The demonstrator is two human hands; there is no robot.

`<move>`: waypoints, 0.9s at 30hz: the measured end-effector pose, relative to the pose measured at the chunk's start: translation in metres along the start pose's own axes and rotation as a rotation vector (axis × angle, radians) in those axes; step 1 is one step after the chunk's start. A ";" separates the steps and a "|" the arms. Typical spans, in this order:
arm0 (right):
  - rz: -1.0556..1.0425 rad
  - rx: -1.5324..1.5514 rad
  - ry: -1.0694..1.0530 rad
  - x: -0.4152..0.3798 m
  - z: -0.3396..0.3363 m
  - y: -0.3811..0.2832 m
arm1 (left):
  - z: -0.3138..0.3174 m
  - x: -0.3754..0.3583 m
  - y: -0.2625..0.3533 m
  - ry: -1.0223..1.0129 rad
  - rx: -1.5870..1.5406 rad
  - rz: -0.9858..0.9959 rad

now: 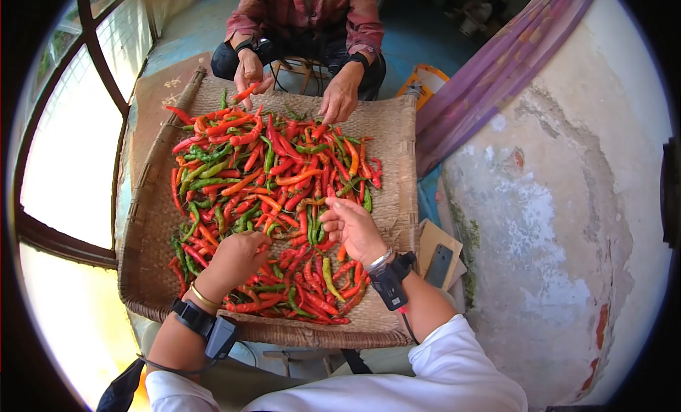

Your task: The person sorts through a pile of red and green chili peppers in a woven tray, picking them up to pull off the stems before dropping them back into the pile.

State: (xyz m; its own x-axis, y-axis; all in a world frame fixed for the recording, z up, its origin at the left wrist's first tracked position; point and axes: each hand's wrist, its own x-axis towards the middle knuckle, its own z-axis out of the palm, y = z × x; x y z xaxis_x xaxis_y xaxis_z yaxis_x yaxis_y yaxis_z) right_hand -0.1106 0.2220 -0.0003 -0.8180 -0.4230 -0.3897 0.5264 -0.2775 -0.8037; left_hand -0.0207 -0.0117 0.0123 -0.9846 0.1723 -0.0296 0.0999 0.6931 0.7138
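A big heap of red, green and orange chili peppers [284,178] lies in a shallow woven basket tray [390,220]. On the left of the heap my left hand [237,257] reaches down, its fingers curled together among the peppers; whatever they hold is hidden. My right hand [352,229] hovers over the right side of the heap, fingers loosely bent and apart, with no pepper visible in it. A yellow-green pepper [329,276] lies below my right hand.
Across the tray sits another person in a red patterned shirt [305,18]. One of their hands [250,75] has a red pepper [246,92]; the other hand [342,94] rests near the heap. A phone [439,264] lies on a box at right, beside a wall [539,220].
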 end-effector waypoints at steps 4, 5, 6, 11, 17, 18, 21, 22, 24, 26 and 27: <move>0.019 -0.665 -0.269 -0.006 0.017 0.014 | 0.012 -0.005 -0.016 -0.097 0.455 0.119; -0.046 -0.882 -0.349 -0.007 0.018 0.021 | 0.012 -0.005 -0.016 -0.091 0.500 0.154; -0.137 -1.066 -0.410 -0.011 0.022 0.022 | 0.013 -0.006 -0.015 -0.091 0.500 0.159; -0.160 -1.320 -0.610 -0.018 0.025 0.038 | 0.005 -0.011 -0.007 -0.131 0.746 0.152; -0.069 -1.292 -0.626 -0.018 0.028 0.042 | 0.010 -0.014 -0.019 -0.193 0.875 0.136; -0.097 -1.308 -0.637 -0.018 0.027 0.043 | 0.009 -0.013 -0.018 -0.193 0.874 0.136; -0.167 -1.298 -0.619 -0.020 0.029 0.044 | 0.003 -0.009 -0.007 -0.170 0.810 0.228; -0.211 -1.273 -0.592 -0.021 0.030 0.044 | 0.000 -0.009 0.001 -0.166 0.801 0.266; -0.263 -1.207 -0.553 -0.024 0.035 0.043 | -0.003 -0.009 0.009 -0.163 0.791 0.303; -0.312 -1.142 -0.514 -0.026 0.039 0.040 | -0.004 -0.009 0.013 -0.108 0.729 0.427; -0.355 -1.141 -0.523 -0.027 0.041 0.038 | -0.005 -0.009 0.016 -0.109 0.728 0.427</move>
State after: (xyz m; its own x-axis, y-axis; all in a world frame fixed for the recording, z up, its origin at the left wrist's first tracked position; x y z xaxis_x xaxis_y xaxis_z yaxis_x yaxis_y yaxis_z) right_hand -0.0587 0.1878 -0.0020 -0.5482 -0.8337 -0.0666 -0.4022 0.3327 -0.8530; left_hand -0.0109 -0.0056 0.0276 -0.8259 0.5620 0.0458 0.5638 0.8243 0.0517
